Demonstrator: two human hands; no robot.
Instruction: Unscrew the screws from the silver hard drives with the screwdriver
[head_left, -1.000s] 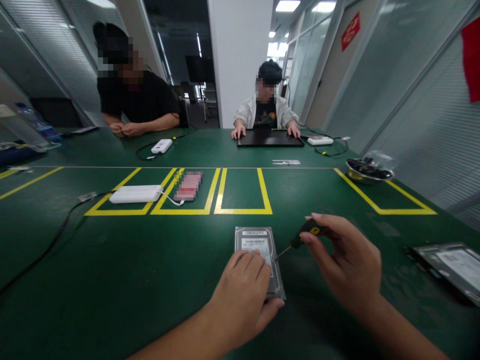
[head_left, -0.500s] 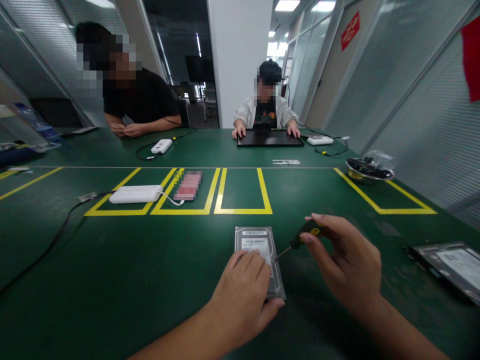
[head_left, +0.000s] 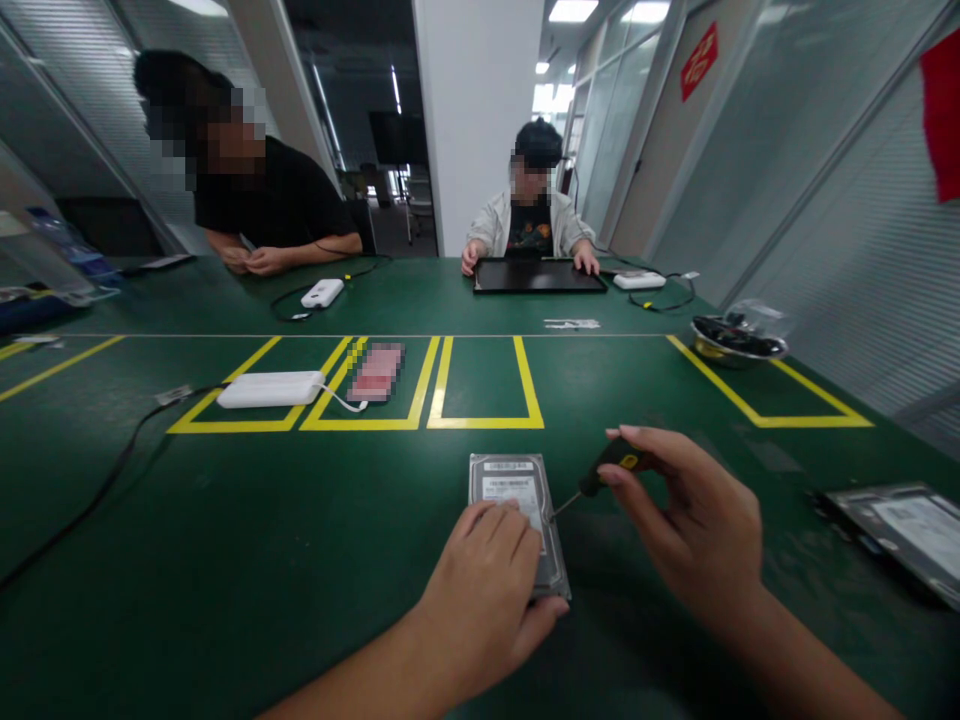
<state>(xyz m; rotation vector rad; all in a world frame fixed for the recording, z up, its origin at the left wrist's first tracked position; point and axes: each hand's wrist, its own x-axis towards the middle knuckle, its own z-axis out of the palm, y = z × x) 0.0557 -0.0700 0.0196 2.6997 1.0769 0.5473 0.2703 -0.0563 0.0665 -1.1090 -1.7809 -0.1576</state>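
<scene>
A silver hard drive (head_left: 511, 468) with white labels lies on the green table in front of me. My left hand (head_left: 487, 560) is closed over its lower part, fingers across the top and thumb at the near edge. In my right hand (head_left: 686, 510) is a screwdriver (head_left: 609, 468) with a dark green and yellow handle, pinched between thumb and fingers. The screwdriver slants down to the left, its tip at the drive's right side. Whether the tip sits in a screw is too small to tell.
Another hard drive (head_left: 911, 530) lies at the right edge. Farther back are a metal bowl (head_left: 739, 345) of dark items, yellow tape outlines, a white power bank (head_left: 271, 389) and a pixelated phone (head_left: 376, 372). Two people sit across the table, one holding a black panel (head_left: 540, 275).
My hands, the hard drive and the screwdriver stay almost in place. Across the table, the person on the left leans farther left, and the other person's hand shifts on the panel's edge.
</scene>
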